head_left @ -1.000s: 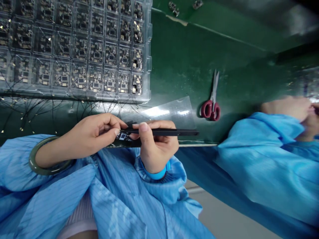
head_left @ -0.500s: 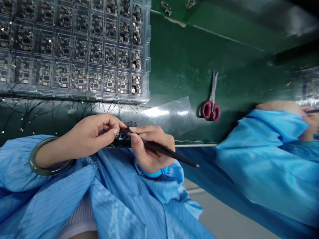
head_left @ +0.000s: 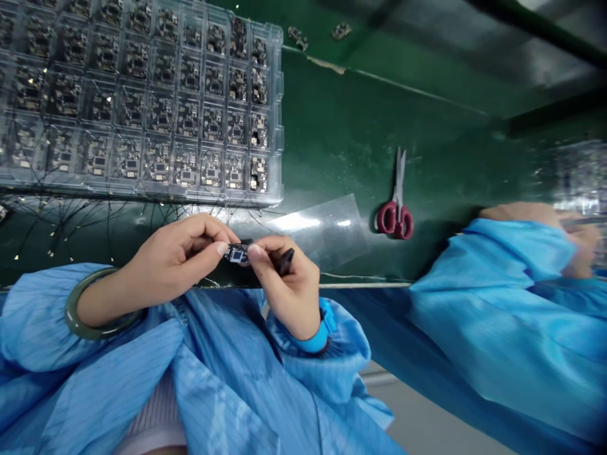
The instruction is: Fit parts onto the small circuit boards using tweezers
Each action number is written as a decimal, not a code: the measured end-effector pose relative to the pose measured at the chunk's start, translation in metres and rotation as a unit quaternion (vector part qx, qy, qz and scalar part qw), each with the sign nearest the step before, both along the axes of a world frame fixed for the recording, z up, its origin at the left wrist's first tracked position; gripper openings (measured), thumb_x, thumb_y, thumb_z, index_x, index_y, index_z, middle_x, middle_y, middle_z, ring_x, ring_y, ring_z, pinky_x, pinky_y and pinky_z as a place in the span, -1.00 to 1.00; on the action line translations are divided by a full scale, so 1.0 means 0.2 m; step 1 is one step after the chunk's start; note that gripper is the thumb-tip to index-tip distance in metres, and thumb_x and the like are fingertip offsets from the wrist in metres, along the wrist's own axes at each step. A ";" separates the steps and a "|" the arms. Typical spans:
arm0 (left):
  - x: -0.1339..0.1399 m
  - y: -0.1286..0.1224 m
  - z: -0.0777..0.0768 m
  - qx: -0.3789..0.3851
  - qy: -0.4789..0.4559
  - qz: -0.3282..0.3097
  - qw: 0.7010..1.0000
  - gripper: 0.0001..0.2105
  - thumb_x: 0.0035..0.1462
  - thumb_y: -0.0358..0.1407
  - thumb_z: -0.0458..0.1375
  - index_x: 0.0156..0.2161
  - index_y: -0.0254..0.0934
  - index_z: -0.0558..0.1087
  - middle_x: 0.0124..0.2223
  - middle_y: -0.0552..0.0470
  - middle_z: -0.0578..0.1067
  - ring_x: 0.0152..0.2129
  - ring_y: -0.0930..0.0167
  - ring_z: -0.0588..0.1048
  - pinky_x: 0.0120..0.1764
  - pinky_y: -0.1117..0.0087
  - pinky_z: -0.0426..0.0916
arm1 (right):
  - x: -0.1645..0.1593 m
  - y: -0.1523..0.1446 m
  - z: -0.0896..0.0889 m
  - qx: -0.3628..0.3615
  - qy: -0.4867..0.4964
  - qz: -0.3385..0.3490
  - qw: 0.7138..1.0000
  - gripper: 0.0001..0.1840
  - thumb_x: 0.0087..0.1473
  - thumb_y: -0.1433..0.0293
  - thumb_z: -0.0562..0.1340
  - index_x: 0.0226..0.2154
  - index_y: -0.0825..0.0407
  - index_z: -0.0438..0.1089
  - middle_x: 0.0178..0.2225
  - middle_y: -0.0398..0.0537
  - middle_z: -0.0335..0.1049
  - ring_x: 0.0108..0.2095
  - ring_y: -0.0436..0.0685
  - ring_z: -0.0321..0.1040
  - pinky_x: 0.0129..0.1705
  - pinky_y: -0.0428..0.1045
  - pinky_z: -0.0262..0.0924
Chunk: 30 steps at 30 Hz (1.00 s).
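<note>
A small black circuit board (head_left: pixel 238 254) with a silvery square part is pinched between my two hands at the table's front edge. My left hand (head_left: pixel 183 256) is closed on its left end, thumb and fingertips together. At the right end, my right hand (head_left: pixel 289 287) grips it with the thumb against the fingers. Tucked within the right hand is a slim black tool (head_left: pixel 286 260); one dark end shows and the rest is hidden. Just beyond my hands lies a clear plastic sheet (head_left: pixel 327 237).
A clear compartment tray (head_left: pixel 213 199) full of circuit boards stands at the upper left, with thin black wires (head_left: pixel 61 229) trailing over its front. Red-handled scissors (head_left: pixel 395 218) lie to the right. Loose boards (head_left: pixel 341 31) rest farther back. A co-worker's blue sleeve (head_left: pixel 497 265) is at right.
The black tool has swung from pointing out past my right hand to being tucked in it. My right thumb has moved onto the board's end, showing more of its face. The view has shifted slightly.
</note>
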<state>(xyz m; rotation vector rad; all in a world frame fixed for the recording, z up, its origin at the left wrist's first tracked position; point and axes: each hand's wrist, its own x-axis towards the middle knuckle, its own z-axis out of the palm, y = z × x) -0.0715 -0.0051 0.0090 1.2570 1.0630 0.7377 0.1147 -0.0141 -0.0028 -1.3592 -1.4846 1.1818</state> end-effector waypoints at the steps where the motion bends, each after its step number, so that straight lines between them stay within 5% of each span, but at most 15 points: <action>1: 0.00 0.00 0.00 0.012 0.000 0.004 1.000 -0.92 0.25 -0.34 0.05 -0.28 -0.30 0.34 -0.18 0.03 0.45 -0.64 0.65 0.27 -0.60 0.59 0.24 | 0.00 0.00 0.00 -0.015 -0.001 0.012 1.000 -0.91 0.16 0.33 0.23 -0.37 -0.01 0.37 -0.52 -0.24 0.42 -0.51 -0.06 0.31 -0.45 -0.12 0.21; 4: 0.00 0.00 -0.01 0.063 0.004 0.013 0.998 -0.94 0.23 -0.37 0.09 -0.30 -0.30 0.33 -0.22 0.04 0.45 -0.59 0.63 0.30 -0.56 0.59 0.23 | -0.02 -0.01 0.01 -0.009 0.006 0.017 1.000 -0.90 0.17 0.36 0.21 -0.38 -0.01 0.35 -0.56 -0.26 0.40 -0.56 -0.08 0.29 -0.50 -0.14 0.18; 11: -0.01 -0.02 -0.06 0.160 0.029 0.035 0.986 -0.95 0.20 -0.42 0.12 -0.25 -0.26 0.32 -0.32 0.08 0.41 -0.50 0.55 0.40 -0.52 0.57 0.28 | -0.03 0.01 0.05 0.181 -0.045 0.064 0.980 -0.91 0.11 0.51 0.23 -0.37 0.00 0.35 -0.50 -0.21 0.40 -0.53 -0.07 0.33 -0.48 -0.12 0.23; 18: -0.02 0.01 -0.06 0.319 0.128 -0.024 0.939 -0.90 0.24 -0.48 0.06 -0.19 -0.28 0.37 -0.32 0.08 0.46 -0.37 0.51 0.45 -0.27 0.53 0.36 | -0.02 0.02 0.05 0.194 -0.055 0.056 0.978 -0.91 0.12 0.51 0.22 -0.37 0.00 0.34 -0.53 -0.21 0.37 -0.57 -0.06 0.31 -0.53 -0.12 0.22; 23: -0.03 0.01 -0.07 0.321 0.141 -0.075 0.933 -0.91 0.27 -0.45 0.02 -0.21 -0.29 0.36 -0.32 0.07 0.47 -0.40 0.51 0.46 -0.31 0.54 0.37 | 0.00 0.02 0.03 0.247 -0.066 0.082 0.963 -0.91 0.11 0.53 0.22 -0.34 0.02 0.36 -0.52 -0.18 0.41 -0.55 -0.06 0.32 -0.52 -0.13 0.25; 30: -0.03 0.00 -0.08 0.324 0.061 -0.030 0.944 -0.85 0.25 -0.40 0.07 -0.07 -0.27 0.32 -0.31 0.05 0.53 -0.43 0.50 0.52 -0.38 0.52 0.40 | 0.02 0.02 0.03 0.312 -0.084 0.088 0.942 -0.87 0.11 0.50 0.25 -0.23 0.02 0.38 -0.44 -0.09 0.51 -0.46 0.00 0.44 -0.47 -0.11 0.33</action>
